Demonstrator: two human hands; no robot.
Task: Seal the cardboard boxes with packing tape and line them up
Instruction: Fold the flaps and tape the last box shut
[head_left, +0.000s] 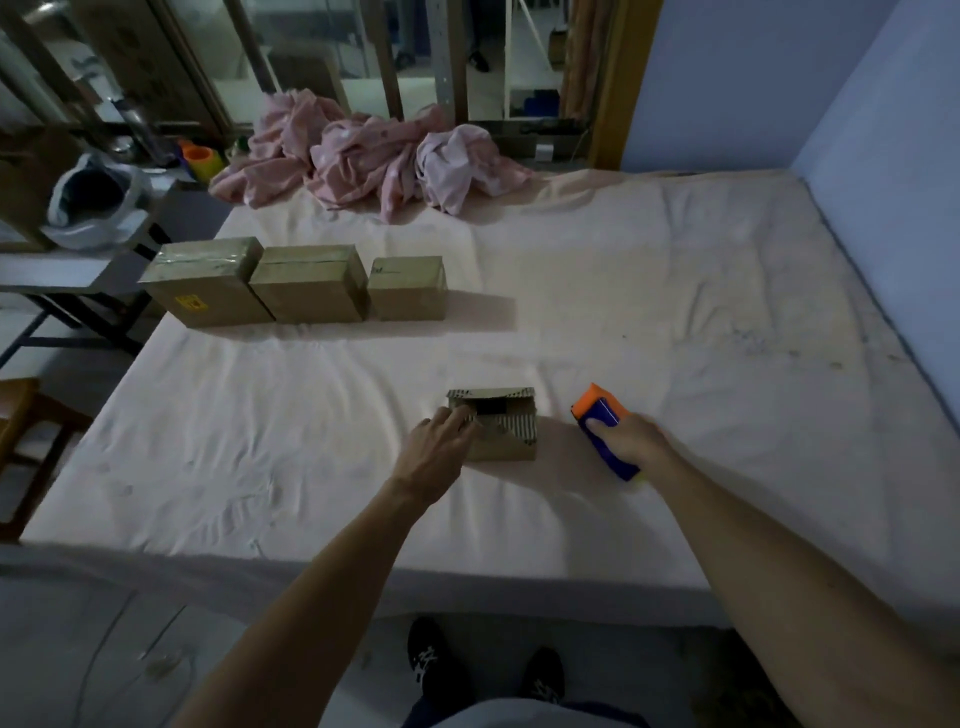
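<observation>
Down on the near part of the bed (675, 291), which is covered with a pale pink sheet, a small box (506, 441) of brown cardboard sits upright. Its top shows striped flaps with a dark gap between them, so it does not look closed. The left hand (439, 447) reaches in from the left, and its fingers (462, 418) lie over the box's upper left edge. Whether they grasp the cardboard or only press on it cannot be told.

Just to the right of the small box, and apart from it, the right hand (631, 441) is clenched around a tape dispenser (602, 415), blue with an orange end that points away from the person. Whether it touches the sheet is unclear.

Farther back, toward the left edge of the bed, three closed boxes stand in a row. The large box (208, 286), with shiny tape across its top and a yellow label on its front, touches the middle box (311, 286). The end box (408, 288) stands just beside that one, with a thin gap between them.

At the far edge lies a crumpled pink cloth (363, 156). Left of the bed stands a side table (62, 273) with a plastic bag (88, 202) on it, and an orange cup (200, 158) stands behind. A blue wall (779, 78) runs along the right. Two dark shoes (436, 665) show on the floor below.
</observation>
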